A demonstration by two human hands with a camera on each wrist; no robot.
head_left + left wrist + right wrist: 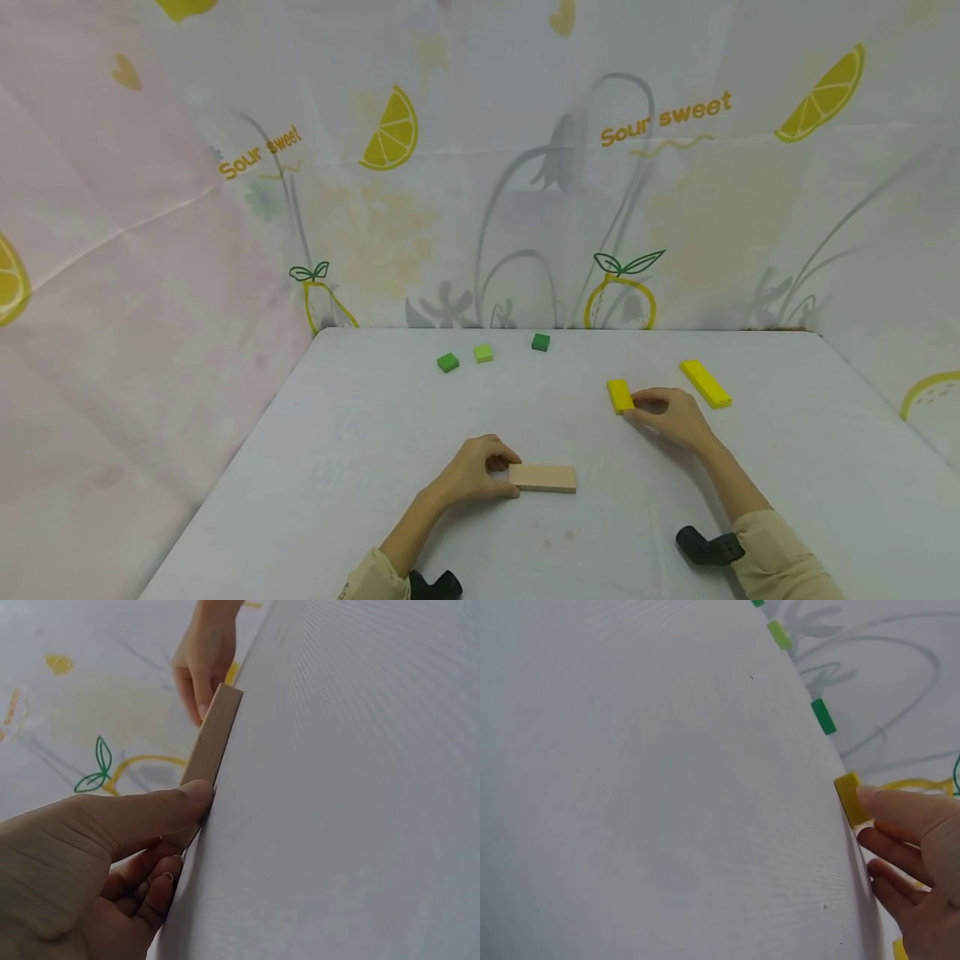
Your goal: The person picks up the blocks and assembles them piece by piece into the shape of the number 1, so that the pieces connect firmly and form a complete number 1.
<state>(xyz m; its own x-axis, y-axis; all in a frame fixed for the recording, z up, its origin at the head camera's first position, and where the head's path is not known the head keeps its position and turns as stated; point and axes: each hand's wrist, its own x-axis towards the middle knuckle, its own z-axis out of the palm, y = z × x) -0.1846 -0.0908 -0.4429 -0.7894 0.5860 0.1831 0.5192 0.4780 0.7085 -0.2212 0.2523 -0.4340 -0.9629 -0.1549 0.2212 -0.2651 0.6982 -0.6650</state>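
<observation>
Thumb and fingers of the left hand [472, 471] grip the left end of a pale beige, flat rectangular wooden block [543, 478], which runs left to right on the near part of a white, cloth-covered surface [360, 433]. Farther back and to the right, the right hand [671, 417] pinches a short yellow rectangular block [618, 397] by its right side, thumb and fingertips drawn close together; its material is hard to tell. A long yellow bar [705, 383] lies slantwise just beyond that hand, which reaches in between the two yellow pieces.

Three small blocks sit near the back edge, well apart from both hands: a mid-green one [447, 362], a light lime-green one [483, 353] near it, and a dark green one [541, 342] farther right, nearest the short yellow block. Behind them hangs a white fabric backdrop [487, 208] printed with lemons and lettering. Beige sleeves [783, 554] and black wrist devices [708, 547] show at both forearms. From the left wrist, the wooden block hides part of the right hand and most of a yellow piece behind it.
</observation>
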